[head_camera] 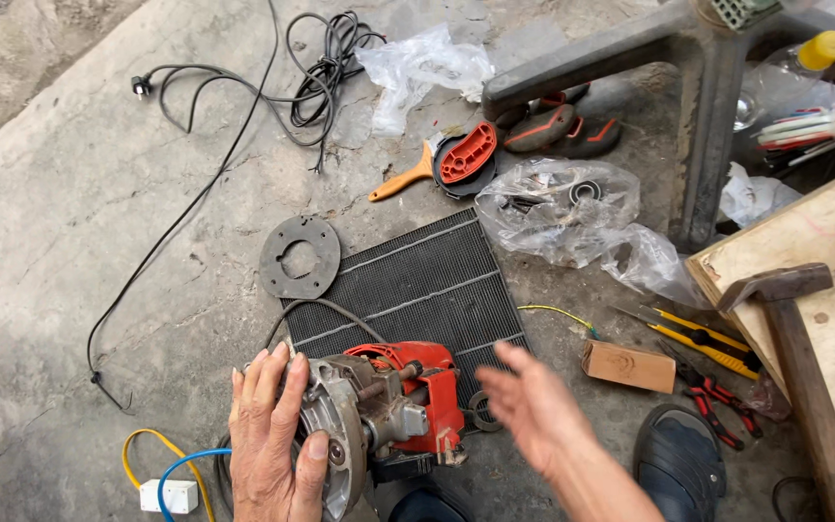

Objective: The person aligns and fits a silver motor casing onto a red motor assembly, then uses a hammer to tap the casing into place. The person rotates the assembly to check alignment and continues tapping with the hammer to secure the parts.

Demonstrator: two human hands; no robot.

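Note:
My left hand (268, 440) grips the round grey metal end of a power-tool motor (379, 411) with a red housing, which rests on the front edge of a black ribbed mat (417, 280). My right hand (533, 406) hovers open just to the right of the motor, fingers spread and empty. A small metal ring (482, 410) lies on the mat between the motor and my right hand. A flat grey gasket plate (300, 256) with a hole lies at the mat's far left corner.
A black power cord (244, 97) trails over the concrete. Clear plastic bags (572, 208), a red handle part (468, 153) and an orange-handled tool lie beyond the mat. On the right are a hammer (794, 329) on a wooden board, yellow screwdrivers (698, 340), red pliers, a small wooden block (628, 366) and a shoe (678, 464).

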